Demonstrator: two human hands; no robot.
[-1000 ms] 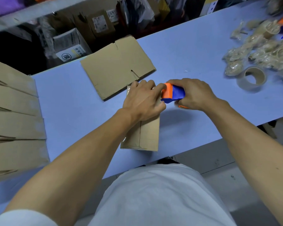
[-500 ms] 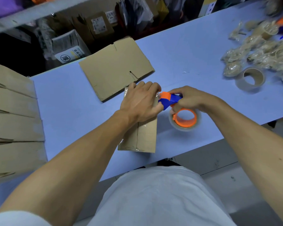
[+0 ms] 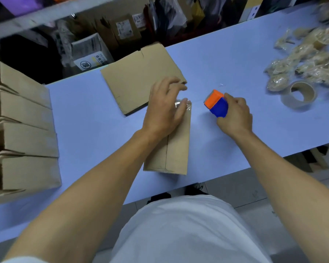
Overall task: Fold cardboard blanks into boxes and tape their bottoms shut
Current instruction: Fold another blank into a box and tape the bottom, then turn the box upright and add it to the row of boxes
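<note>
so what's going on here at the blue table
A person is taping cardboard boxes. The left hand rests with relaxed fingers on a folded box whose far end carries clear tape. The right hand grips an orange and blue tape dispenser just to the right of the box, apart from it. A flat cardboard blank lies beyond, and a row of made-up boxes stands at the left of the table.

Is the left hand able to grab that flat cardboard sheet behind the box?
Probably yes: the left hand rests on the box, with the flat cardboard sheet right under its fingers and nothing between.
</note>
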